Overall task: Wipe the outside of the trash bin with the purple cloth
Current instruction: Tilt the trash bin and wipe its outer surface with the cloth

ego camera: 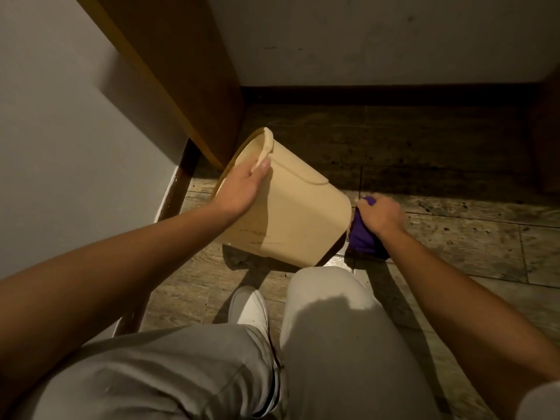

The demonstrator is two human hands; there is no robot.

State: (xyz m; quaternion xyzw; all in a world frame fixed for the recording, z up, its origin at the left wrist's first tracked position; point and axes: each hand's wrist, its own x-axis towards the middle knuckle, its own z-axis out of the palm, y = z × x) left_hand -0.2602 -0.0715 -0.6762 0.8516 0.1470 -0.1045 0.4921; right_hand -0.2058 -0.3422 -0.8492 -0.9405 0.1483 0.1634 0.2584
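Note:
A cream plastic trash bin [303, 213] is tilted over to the left on the wooden floor, its open rim up at the left and its bottom end low at the right. My left hand [242, 186] grips the rim, thumb on the outside. My right hand [378, 215] is closed on a bunched purple cloth [362, 237], held against the bin's lower right end near the floor. Part of the cloth is hidden behind the bin and under my hand. Dark smears show on the bin's lower side.
A wooden cabinet [181, 71] stands just left of and behind the bin, with a white wall [60, 131] beside it. A dark baseboard [394, 93] runs along the back wall. My knees [327, 328] and a white shoe [251, 307] are below the bin.

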